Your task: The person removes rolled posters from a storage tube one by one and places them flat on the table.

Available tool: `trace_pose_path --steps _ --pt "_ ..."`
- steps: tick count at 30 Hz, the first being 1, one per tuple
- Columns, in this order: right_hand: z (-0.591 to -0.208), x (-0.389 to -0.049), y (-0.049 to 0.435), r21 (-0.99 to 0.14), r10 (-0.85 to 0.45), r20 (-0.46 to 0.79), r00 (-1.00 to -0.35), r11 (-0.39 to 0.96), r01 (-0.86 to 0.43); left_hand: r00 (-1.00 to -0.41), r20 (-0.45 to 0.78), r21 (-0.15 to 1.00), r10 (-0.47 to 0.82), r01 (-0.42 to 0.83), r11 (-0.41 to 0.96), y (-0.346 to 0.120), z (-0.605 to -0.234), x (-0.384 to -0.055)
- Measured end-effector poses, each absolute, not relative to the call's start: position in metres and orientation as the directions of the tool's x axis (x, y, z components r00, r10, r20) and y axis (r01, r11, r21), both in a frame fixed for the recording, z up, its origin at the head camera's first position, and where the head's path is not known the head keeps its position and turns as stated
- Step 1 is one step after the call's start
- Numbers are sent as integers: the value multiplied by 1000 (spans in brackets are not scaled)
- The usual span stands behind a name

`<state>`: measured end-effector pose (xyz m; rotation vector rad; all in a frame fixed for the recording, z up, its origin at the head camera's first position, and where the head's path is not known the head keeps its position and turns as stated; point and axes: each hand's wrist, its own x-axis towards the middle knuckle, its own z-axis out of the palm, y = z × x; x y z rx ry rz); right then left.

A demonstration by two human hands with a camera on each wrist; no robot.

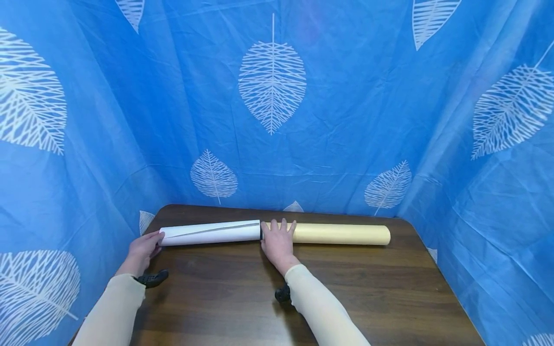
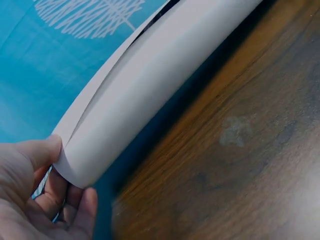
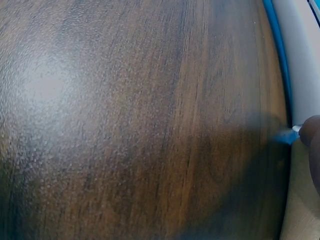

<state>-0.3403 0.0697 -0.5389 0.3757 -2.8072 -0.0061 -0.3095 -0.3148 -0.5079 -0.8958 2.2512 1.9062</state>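
A white paper roll (image 1: 212, 234) lies along the back of the table, its loose edge lifted slightly in a long slit on top. My left hand (image 1: 144, 247) grips its left end; in the left wrist view the thumb (image 2: 49, 149) is at the loose edge and the other fingers are under the end. End to end with it, on the right, lies a pale yellow roll (image 1: 342, 234), a dark strip showing between the two. My right hand (image 1: 279, 242) holds the yellow roll's left end, fingers spread over the top and thumb (image 3: 309, 131) on the near side.
The brown wood-grain table (image 1: 225, 293) has rounded back corners. A blue curtain (image 1: 337, 120) with white leaf prints hangs close behind it and along both sides. Black straps with small devices (image 1: 151, 278) are on both wrists.
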Motion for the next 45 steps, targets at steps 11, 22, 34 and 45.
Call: trace_pose_path --steps 11,22,34,45 --pt "-542 -342 70 31 -250 294 -922 967 -252 -863 -367 922 -346 -388 -10 -324 -489 -300" --pt "-537 -342 71 15 -248 248 -936 967 -253 -875 -329 944 -355 -294 -149 -306 -471 -299" --pt "-534 -338 74 11 -304 252 -919 950 -311 -892 -320 946 -320 -284 -154 -288 -459 -302" --pt "-510 -336 121 -409 -139 386 -912 860 -304 -908 -226 972 -352 -232 -25 -271 -453 -296"
